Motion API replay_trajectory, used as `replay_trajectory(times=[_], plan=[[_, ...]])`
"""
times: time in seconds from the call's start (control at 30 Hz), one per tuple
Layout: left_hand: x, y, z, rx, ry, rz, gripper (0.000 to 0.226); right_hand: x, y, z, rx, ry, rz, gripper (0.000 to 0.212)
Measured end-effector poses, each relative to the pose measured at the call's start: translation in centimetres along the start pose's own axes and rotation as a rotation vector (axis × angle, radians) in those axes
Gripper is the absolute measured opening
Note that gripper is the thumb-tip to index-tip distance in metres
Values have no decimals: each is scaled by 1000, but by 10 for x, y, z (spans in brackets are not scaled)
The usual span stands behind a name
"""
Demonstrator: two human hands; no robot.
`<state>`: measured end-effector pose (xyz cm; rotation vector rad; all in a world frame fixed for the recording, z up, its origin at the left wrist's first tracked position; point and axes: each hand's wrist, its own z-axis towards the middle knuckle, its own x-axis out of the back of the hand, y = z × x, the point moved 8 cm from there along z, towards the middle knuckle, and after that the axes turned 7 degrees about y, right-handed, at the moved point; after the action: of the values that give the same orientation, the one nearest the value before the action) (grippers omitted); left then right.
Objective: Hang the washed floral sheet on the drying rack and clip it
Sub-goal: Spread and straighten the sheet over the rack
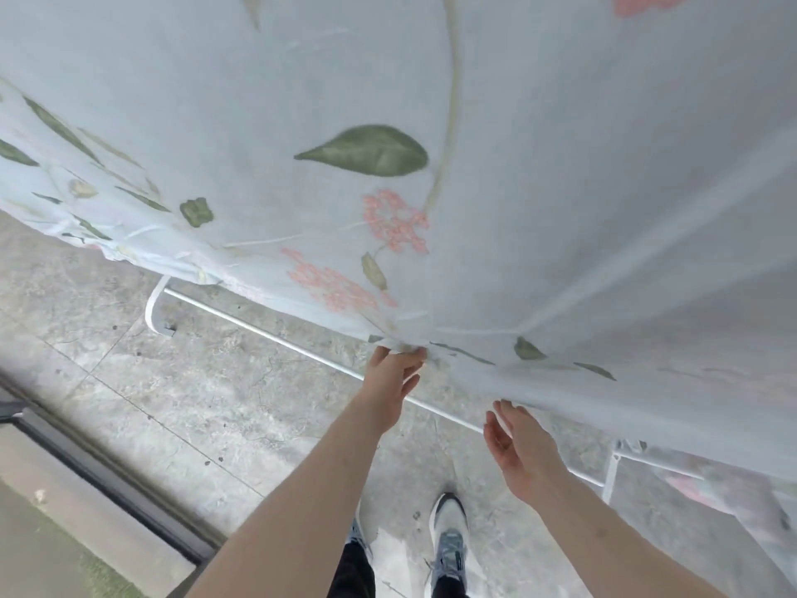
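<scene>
Sheet hangs over the rack, its lower hem near the floor. Best to pull that hem down evenly so folds flatten before clipping. Left hand pinches a bunched bit of hem; right hand is spread, fingertips just at the cloth edge, holding nothing.

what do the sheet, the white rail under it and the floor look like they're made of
Floral sheet: thin woven fabric, probably cotton or a blend; matte, it creases where the left hand pinches its hem, and the floor shows faintly through it at lower right.
White rail: likely painted or coated metal tube; slim, smooth, evenly white.
Floor: stone-look tile, grey and mottled, with straight joint lines; a slight sheen.
</scene>
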<state>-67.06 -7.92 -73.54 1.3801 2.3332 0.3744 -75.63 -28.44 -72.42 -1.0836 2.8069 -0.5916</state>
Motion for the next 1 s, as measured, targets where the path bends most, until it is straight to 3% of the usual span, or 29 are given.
replay_trajectory(times=[0.17,0.37,0.47,0.6,0.73,0.83,1.0], plan=[[7,-17,-14,-61,100,-60,25,15,-21,10,-22,-72,72,37],[31,-13,-42,-188,300,164,11,8,-27,1,-98,-211,129,21],[30,-15,-49,-148,227,113,6,7,-20,-8,-119,-244,98,12],[18,-31,-48,-113,201,51,17,20,-21,4,-92,-166,114,20],[-5,-47,-30,-48,125,105,58,34,-34,21,-43,-110,104,25],[-29,-55,-17,14,42,85,71,42,-41,18,-22,-156,44,21],[-59,-61,-1,41,-45,-36,53,59,-37,-5,23,-254,-22,56]])
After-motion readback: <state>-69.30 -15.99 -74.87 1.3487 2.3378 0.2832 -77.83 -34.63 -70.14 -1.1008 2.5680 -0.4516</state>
